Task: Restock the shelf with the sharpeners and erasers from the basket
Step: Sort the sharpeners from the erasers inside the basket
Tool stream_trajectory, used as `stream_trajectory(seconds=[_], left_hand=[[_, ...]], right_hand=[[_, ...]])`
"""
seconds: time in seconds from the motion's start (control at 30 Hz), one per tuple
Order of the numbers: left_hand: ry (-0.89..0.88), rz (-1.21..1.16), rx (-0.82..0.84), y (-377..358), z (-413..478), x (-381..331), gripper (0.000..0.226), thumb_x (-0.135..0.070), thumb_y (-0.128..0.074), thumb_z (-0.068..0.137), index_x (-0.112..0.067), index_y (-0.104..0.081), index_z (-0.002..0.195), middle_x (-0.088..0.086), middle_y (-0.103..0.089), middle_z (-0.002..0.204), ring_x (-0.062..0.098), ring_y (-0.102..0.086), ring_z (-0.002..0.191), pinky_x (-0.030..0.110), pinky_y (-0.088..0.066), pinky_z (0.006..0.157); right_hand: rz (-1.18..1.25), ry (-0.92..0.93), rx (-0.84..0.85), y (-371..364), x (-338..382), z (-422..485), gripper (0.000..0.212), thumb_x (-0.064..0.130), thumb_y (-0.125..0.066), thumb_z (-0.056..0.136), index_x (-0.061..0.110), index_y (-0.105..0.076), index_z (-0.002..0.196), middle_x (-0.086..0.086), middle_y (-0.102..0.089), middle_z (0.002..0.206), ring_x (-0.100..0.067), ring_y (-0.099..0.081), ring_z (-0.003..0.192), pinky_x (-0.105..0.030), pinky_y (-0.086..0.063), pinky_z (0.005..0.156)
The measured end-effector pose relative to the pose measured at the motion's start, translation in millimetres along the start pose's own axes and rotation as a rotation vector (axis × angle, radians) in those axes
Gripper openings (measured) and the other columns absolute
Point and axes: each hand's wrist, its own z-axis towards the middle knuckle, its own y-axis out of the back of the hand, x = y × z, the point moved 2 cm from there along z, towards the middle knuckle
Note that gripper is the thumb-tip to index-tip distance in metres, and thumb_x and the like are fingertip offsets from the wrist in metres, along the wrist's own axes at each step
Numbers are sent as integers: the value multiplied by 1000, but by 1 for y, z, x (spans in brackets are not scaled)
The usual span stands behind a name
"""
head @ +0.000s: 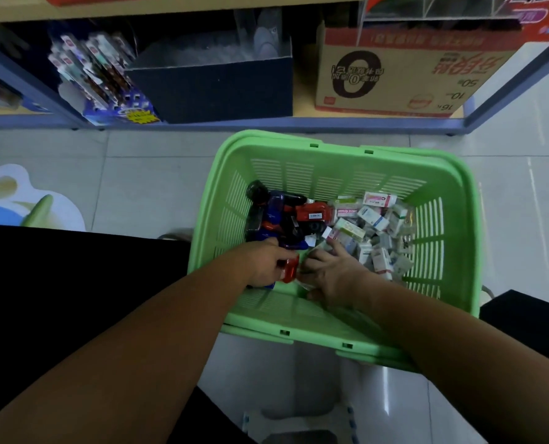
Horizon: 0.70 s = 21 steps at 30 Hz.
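- Sharpeners (286,216): a heap of red, blue and black units in the left half of the green basket (331,168).
- Red sharpener (291,267): at the near edge of the heap, between the two hands.
- Left hand (262,262): reaches over the near rim, fingers curled and pinching the red sharpener.
- Erasers (375,225): small boxed and wrapped packs, mostly white, piled in the right half of the basket, touching the sharpeners.
- Right hand (334,274): lies on the near erasers just beside the red sharpener, one finger stretched forward; whether it has hold of anything cannot be told.
- Basket: slotted plastic, standing on the pale tiled floor (145,174) just in front of the shelf (266,125).
- Lowest shelf level: hanging packs of pens (97,72) at left, an open dark box (212,88) in the middle, a printed cardboard carton (395,75) at right.
- Floor sticker (20,200): at far left, well apart from the basket.
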Motion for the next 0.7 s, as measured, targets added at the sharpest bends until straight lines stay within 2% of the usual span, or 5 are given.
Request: stream_trajectory(seconds=[0.23,0.43,0.53,0.63,0.7], left_hand=[[-29,560,-87,-3,-2,-13,27,-31,-68,95,-22,-69,120,2,-51,127,24,-47,115,37,-42,85],[39,270,-108,13,-8,-14,11,-25,-61,97,-21,-70,99,-1,-66,97,19,-62,89,40,-57,85],[-31,158,-339,27,-6,-25,12,-28,-58,98,-21,-63,90,-3,-62,87,18,-62,81,38,-58,79],[-170,106,-633,39,7,-35,20,-29,-64,95,-18,-64,112,0,-57,110,21,-56,101,40,-55,85],[-227,109,-604,43,23,-39,50,-29,-69,94,-21,-54,140,1,-53,135,23,-48,123,42,-47,103]], right_hand=[[61,35,-5,0,-5,-6,46,52,-37,108,42,-48,152,10,-31,168,-22,-10,160,-66,11,123],[172,22,11,-1,2,-2,41,46,-43,106,40,-57,144,16,-43,161,-19,-6,161,-66,26,112],[223,18,44,2,3,1,38,46,-45,105,41,-59,140,16,-49,157,-20,-11,161,-68,29,110],[282,18,78,8,3,0,38,43,-45,106,44,-56,143,12,-49,157,-18,-13,160,-67,29,114],[350,18,28,9,-3,-4,36,37,-50,105,42,-60,139,13,-53,152,-15,-20,158,-60,29,116]])
